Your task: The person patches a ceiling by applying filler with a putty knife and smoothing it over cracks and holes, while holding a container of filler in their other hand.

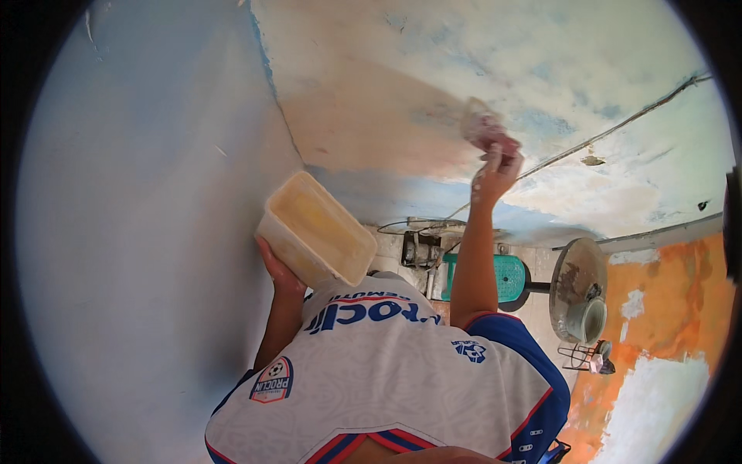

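Note:
My left hand (280, 270) grips the lower left side of a white rectangular plastic tub (315, 228) with a pale creamy yellow content. My right hand (496, 176) is raised, closed on a flat tool (489, 133) with a reddish handle and a pale, blurred head. The tool is over a patchy cream and light-blue wall (580, 85); whether it touches the surface I cannot tell. A dark cable (610, 124) runs across that wall, to the right of the tool.
A blue-grey wall (124, 232) stands at my left. Below are a teal plastic seat (502, 277), a round grey tabletop (570, 272) bearing a pale pot (586, 321), dark equipment (421, 251) and a black wire rack (578, 357). A patched orange wall (668, 294) is at my right.

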Demonstrator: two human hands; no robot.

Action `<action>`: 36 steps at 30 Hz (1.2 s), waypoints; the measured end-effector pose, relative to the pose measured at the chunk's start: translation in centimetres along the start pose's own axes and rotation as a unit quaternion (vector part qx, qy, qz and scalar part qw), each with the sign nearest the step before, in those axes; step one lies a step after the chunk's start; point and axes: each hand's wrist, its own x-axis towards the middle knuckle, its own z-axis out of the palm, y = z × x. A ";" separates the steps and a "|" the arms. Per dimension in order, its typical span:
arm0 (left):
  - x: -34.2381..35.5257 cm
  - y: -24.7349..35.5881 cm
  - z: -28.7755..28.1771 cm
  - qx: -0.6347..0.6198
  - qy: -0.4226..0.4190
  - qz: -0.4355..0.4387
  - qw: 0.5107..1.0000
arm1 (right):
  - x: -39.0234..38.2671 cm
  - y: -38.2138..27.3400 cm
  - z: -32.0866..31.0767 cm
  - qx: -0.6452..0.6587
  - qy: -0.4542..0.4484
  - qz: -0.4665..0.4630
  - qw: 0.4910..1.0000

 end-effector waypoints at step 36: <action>2.0 -0.7 -0.2 0.030 -0.024 -0.039 0.998 | -7.4 0.1 8.5 -0.102 -0.199 -0.057 0.973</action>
